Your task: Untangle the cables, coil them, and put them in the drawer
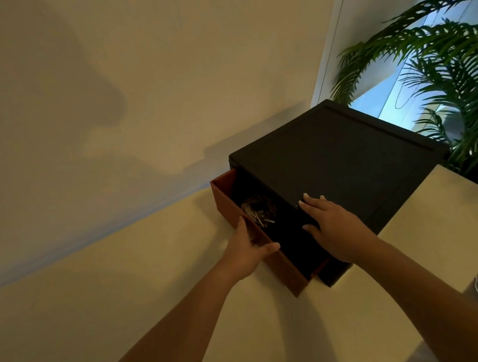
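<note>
A black cabinet (339,159) stands on the pale table, its reddish-brown drawer (228,200) pulled partly out toward me. Inside the dark drawer lies a coiled bundle of cables (257,211) near its left end. My left hand (247,252) grips the drawer's front panel, thumb over the top edge and fingers on the outer face. My right hand (331,225) lies flat on the cabinet's top near its front edge, fingers straight and spread.
The pale table (127,283) runs left and toward me from the cabinet and meets a cream wall (116,90) behind. A green palm plant (448,67) and a bright window stand at the right, past the table's edge.
</note>
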Demonstrator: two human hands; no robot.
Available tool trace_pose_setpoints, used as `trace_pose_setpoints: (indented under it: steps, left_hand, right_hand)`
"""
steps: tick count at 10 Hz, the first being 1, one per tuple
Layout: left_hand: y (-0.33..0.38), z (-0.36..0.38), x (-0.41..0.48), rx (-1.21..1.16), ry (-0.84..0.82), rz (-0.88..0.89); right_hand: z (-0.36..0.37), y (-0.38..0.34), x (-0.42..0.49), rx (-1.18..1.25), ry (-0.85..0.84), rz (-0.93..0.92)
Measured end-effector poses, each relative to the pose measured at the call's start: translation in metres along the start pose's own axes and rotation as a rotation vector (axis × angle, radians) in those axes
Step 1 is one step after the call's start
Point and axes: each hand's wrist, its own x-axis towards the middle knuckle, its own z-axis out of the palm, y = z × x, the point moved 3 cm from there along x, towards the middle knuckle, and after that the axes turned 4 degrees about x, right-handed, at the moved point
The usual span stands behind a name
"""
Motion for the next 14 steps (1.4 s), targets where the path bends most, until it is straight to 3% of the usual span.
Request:
trace_pose_setpoints:
  steps: [4, 6, 10, 14]
  left_hand:
    - [0.024, 0.030, 0.041, -0.040, -0.042, 0.037]
    - [0.033, 0.037, 0.056, -0.004, -0.041, 0.117]
    - [0.036, 0.029, 0.042, 0.043, -0.103, 0.101]
    - [0.022, -0.062, -0.041, 0.433, 0.149, 0.192]
  right_hand:
    - [-0.004, 0.002, 0.006, -0.088, -0.044, -0.014]
    - [0.005, 0.002, 0.008, -0.118, 0.005, -0.001]
    - [0.009, 0.001, 0.007, -0.148, 0.041, 0.010]
    - [0.002, -0.034, 0.003, -0.064, -0.021, 0.135]
